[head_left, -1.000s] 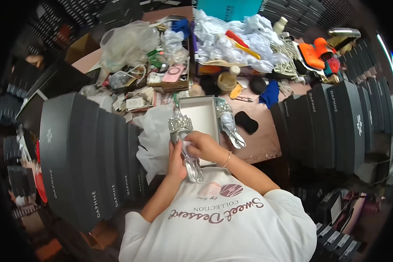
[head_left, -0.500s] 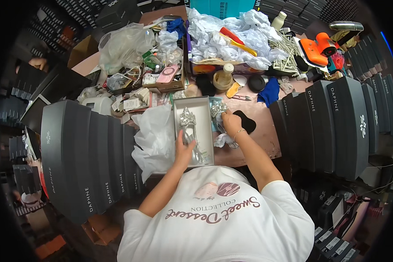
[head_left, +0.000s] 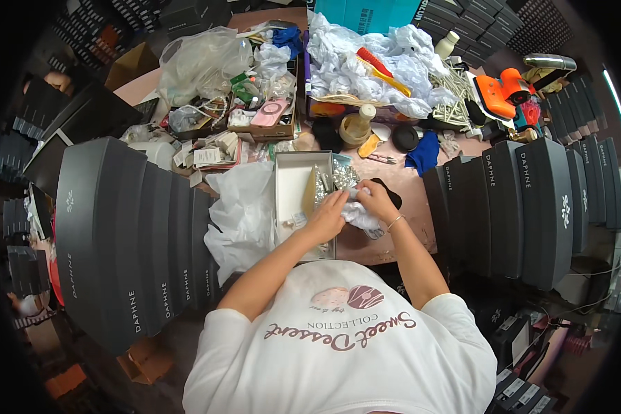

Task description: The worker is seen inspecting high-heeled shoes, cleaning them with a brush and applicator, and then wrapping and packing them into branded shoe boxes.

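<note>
Since half a second ago, the left hand [head_left: 328, 217] has left the box and crossed toward 3 o'clock to join the right hand [head_left: 377, 201], while the silver shoe with sparkling stones and a tan underside [head_left: 311, 194] has shifted against the right wall of the open grey box with a pale inside [head_left: 290, 181]. Just outside that wall, at the hands' 11 o'clock, lies a second jewelled silver shoe [head_left: 344, 174], a crumpled bunch of thin white paper [head_left: 361, 216] below it. The right thumb and fingers seem to pinch that paper; the left fingers lie close together against it, whether gripping I cannot tell. As far as shows, one shoe is boxed; the other is still outside, its paper loose, the box uncovered, and a large translucent white sheet [head_left: 241, 210] lies unfolded at 9 o'clock.
</note>
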### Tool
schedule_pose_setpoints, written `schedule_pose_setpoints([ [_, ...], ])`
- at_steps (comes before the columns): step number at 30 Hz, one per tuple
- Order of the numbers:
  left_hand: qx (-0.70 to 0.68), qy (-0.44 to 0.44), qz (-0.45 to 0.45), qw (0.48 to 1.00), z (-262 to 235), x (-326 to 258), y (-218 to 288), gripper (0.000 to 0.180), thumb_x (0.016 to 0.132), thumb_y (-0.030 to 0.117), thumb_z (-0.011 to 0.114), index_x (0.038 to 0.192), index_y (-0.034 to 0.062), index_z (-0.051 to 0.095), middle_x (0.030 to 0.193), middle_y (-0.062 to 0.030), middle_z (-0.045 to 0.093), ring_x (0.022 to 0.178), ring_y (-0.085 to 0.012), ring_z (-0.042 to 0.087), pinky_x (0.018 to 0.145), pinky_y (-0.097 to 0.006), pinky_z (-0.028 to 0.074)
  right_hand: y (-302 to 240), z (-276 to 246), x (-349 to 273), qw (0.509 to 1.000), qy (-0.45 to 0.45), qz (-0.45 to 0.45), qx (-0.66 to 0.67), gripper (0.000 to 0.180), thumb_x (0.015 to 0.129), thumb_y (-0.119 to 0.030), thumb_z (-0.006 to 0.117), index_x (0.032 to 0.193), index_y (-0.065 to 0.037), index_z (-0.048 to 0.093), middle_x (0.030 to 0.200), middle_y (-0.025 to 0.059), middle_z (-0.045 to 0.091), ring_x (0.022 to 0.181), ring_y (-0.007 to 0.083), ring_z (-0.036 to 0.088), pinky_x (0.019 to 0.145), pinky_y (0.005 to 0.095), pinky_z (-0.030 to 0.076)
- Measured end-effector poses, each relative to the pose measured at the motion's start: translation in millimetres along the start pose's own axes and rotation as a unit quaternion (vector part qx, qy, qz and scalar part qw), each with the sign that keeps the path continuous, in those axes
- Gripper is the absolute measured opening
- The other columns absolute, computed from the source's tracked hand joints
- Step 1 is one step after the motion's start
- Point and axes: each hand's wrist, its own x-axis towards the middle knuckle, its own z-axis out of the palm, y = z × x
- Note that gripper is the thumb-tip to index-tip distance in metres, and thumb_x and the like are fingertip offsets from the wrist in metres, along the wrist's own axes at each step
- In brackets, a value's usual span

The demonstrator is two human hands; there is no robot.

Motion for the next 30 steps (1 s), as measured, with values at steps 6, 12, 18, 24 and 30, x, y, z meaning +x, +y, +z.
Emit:
schedule_pose_setpoints([
  [6, 0.214, -0.126, 0.004, 0.969, -14, 24, 14, 0.055, 0.078, 0.015, 0.057, 0.131, 0.0068, 0.045, 0.135, -0.0152, 0.044, 0.135, -0.0345, 0.026, 0.106, -0.059, 0.019, 16, -40, -35, 0.926, 0.012, 0.049, 0.375, 0.017, 0.077, -0.014, 0.05, 0.085, -0.001, 0.057, 0.078, 0.0083, 0.061, 0.067, 0.0142, 0.059, 0.06, 0.0274, 0.048],
  [12, -0.635, -0.042, -0.172, 0.752, -30, 18, 50, 0.054, 0.091, 0.03, 0.051, 0.138, 0.0088, 0.036, 0.135, -0.0186, 0.042, 0.135, -0.0261, 0.026, 0.109, -0.048, 0.022, -21, -51, -67, 0.918, 0.053, 0.029, 0.393, 0.014, 0.082, -0.017, 0.052, 0.087, -0.004, 0.057, 0.075, 0.0054, 0.062, 0.063, 0.011, 0.057, 0.059, 0.0247, 0.047],
  [18, -0.596, 0.034, -0.204, 0.776, -42, -1, 53, 0.04, 0.09, 0.018, 0.058, 0.126, 0.0023, 0.047, 0.094, -0.0057, 0.061, 0.068, -0.0104, 0.06, 0.055, -0.021, 0.05, -55, -32, -72, 0.923, 0.024, 0.004, 0.385, 0.011, 0.086, -0.015, 0.06, 0.081, -0.006, 0.056, 0.073, 0.0024, 0.06, 0.062, 0.0081, 0.055, 0.057, 0.0218, 0.043],
  [24, -0.561, 0.074, -0.256, 0.784, -76, -39, 22, 0.035, 0.09, 0.025, 0.058, 0.116, 0.0014, 0.054, 0.099, -0.0053, 0.063, 0.088, -0.0122, 0.061, 0.077, -0.028, 0.05, -23, -51, -66, 0.919, 0.068, 0.04, 0.387, 0.026, 0.085, -0.019, 0.062, 0.105, -0.003, 0.057, 0.094, 0.0066, 0.063, 0.066, 0.0096, 0.056, 0.057, 0.0237, 0.047],
  [30, -0.494, 0.124, -0.199, 0.837, -70, -46, 36, 0.032, 0.089, 0.028, 0.058, 0.102, -0.0008, 0.062, 0.097, -0.0057, 0.062, 0.09, -0.0136, 0.058, 0.083, -0.029, 0.046, -80, 13, -83, 0.951, -0.118, 0.076, 0.277, 0.051, 0.076, -0.013, 0.067, 0.124, -0.005, 0.052, 0.104, 0.0057, 0.061, 0.079, 0.0096, 0.056, 0.07, 0.0243, 0.047],
])
